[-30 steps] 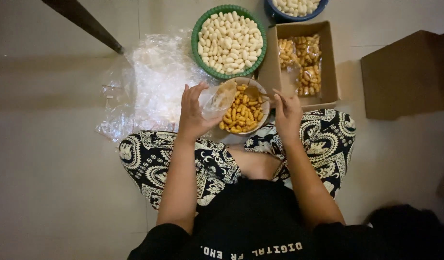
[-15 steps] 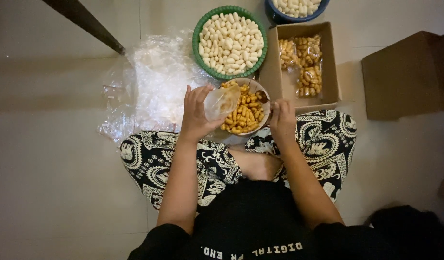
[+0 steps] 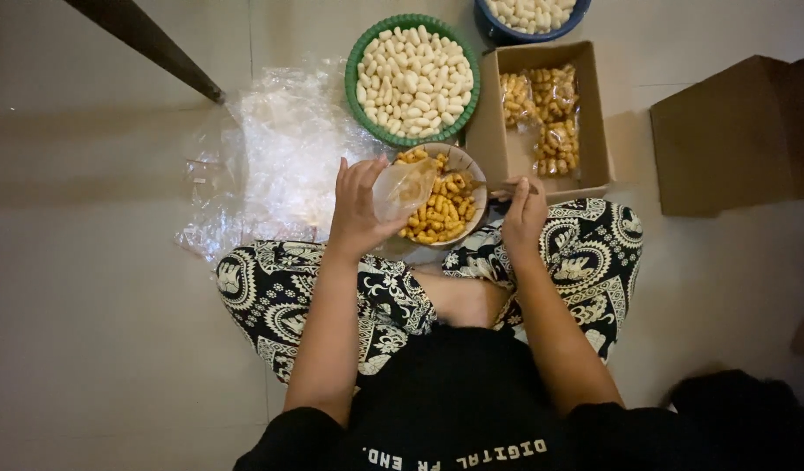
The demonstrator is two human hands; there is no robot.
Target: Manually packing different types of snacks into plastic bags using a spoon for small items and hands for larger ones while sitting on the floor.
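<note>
Here, seen from the head camera, the left hand holds a small clear bag open over a bowl of orange snacks, while the right hand grips a utensil handle at its right rim. Filling looks underway; scooping needs a steady bag mouth. Beyond sit a green basket, cardboard box and plastic sheet, none blocking.
</note>
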